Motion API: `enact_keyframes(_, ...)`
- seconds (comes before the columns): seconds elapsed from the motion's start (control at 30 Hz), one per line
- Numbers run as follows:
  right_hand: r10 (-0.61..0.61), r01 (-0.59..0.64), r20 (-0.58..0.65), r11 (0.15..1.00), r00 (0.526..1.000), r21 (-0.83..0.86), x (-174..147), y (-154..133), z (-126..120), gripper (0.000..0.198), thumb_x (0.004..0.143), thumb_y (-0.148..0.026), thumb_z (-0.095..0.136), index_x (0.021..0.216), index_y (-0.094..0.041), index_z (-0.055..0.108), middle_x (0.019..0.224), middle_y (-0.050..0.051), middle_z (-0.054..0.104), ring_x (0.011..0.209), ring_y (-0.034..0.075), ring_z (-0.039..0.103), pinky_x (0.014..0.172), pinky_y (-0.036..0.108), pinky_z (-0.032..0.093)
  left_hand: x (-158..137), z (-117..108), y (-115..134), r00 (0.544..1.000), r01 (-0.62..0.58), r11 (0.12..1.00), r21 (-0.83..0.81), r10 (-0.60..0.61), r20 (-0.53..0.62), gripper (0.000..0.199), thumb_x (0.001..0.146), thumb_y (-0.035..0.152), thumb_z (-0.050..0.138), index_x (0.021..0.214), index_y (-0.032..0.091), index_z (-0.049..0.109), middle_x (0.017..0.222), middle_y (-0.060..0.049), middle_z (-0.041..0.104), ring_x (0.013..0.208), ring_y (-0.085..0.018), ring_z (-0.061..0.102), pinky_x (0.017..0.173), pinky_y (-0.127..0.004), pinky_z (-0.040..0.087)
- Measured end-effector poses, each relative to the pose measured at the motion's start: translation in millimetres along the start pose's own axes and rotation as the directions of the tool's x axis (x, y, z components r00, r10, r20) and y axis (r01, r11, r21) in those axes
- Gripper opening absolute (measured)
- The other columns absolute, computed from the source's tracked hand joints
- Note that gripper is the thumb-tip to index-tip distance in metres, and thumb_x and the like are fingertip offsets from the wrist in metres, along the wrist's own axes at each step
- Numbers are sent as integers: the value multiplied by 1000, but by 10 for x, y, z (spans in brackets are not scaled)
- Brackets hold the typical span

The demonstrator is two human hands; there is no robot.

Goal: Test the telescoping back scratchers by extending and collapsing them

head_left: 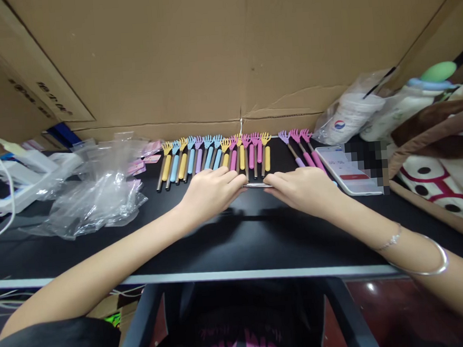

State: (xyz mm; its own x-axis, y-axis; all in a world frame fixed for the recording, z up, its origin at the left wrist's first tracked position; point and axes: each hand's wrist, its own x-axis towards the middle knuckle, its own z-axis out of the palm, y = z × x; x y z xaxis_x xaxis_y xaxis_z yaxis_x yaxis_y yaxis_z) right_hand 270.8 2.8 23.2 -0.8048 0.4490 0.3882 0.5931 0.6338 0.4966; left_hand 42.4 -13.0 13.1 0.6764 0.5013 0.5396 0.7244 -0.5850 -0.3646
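— Working on what?
— On a smooth black table [256,248], pale along the front edge, backed by creased cardboard [191,54].
— And the fingers?
— Curled closed in left hand [212,191] and right hand [304,188] alike, pinching opposite ends of a slim, shiny metal rod [256,185], held just above mid-table.
— Crowded by what?
— Right behind, a row of claw-headed scratchers [251,156] with yellow, blue, purple and pink grips; leftward, crumpled clear plastic bags [93,201]; rightward, a phone [340,171], white cup [344,118] and fabric bag [440,159].
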Motion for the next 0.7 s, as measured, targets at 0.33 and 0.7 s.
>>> enact_keyframes(0.33,118,-111,58,988,991,-103,-536,639,114,48,98,-44,25,72,-20,57,61,3,62,51,13,48,52,27,18,-326,-75,-597,999,-25,971,239,19,28,28,98,29,41,79,21,60,69,-3,62,72,-18,56,54,-31,29)
enact_keyframes(0.7,423,-450,339,893,840,2,-1226,1393,275,29,89,-42,36,81,-22,55,79,9,65,71,19,55,62,28,34,-888,-160,-1345,954,175,963,204,-217,208,31,99,37,31,86,27,57,77,1,62,78,-17,49,54,-29,26)
